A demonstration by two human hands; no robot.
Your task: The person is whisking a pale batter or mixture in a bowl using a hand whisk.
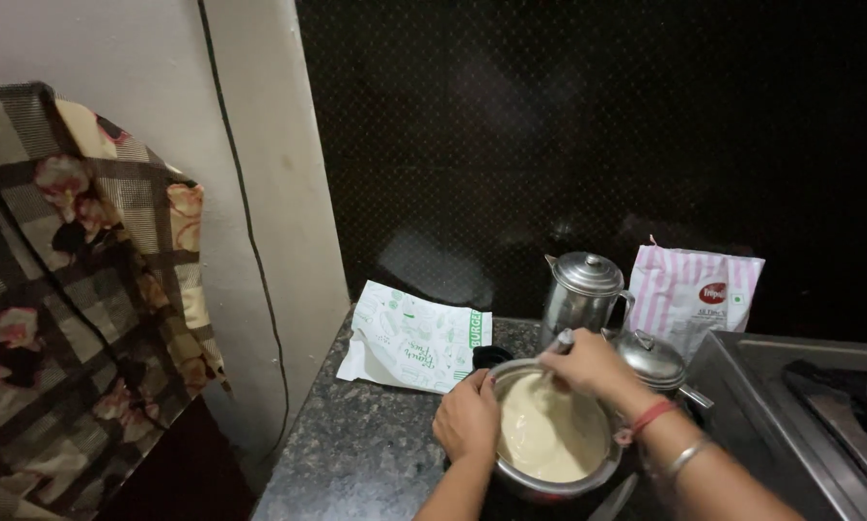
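Observation:
A round steel pot (588,478) of pale, creamy batter (549,434) sits on the dark granite counter (356,453). My left hand (467,417) grips the pot's left rim. My right hand (588,365) is over the pot's far rim, closed on a metal utensil handle (561,340) that dips into the batter. A red thread and metal bangles circle my right wrist.
Behind the pot stand a lidded steel jug (580,289) and a small lidded steel vessel (653,359). A white-and-green paper bag (414,336) lies at the back left, a pink striped pouch (692,289) at the back right. A stove (810,405) is at right, patterned cloth (77,280) at left.

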